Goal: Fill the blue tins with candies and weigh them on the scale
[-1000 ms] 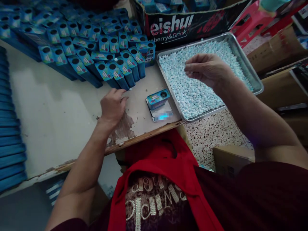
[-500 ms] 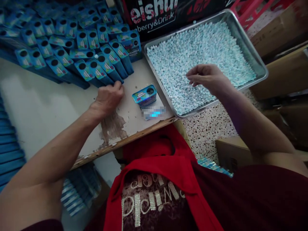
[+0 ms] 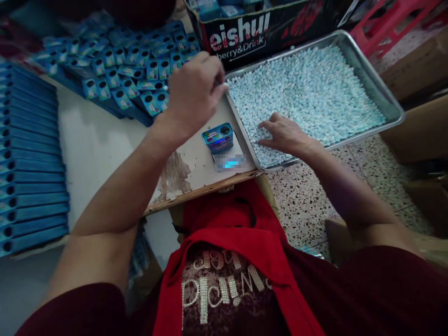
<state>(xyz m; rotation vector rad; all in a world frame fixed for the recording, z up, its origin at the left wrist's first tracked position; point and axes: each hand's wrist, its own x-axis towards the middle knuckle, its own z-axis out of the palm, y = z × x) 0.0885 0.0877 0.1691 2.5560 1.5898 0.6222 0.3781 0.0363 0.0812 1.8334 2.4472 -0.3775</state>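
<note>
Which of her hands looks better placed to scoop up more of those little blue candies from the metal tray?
Probably the right hand: it lies flat on the candies at the near corner of the tray. The left hand hangs above the table by the standing blue boxes, just outside the tray's rim.

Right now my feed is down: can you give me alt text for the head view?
The right hand rests palm down on pale blue candies in a metal tray, while the left hand is raised above the table near rows of small blue boxes. One blue box stands alone beside the tray.
</note>
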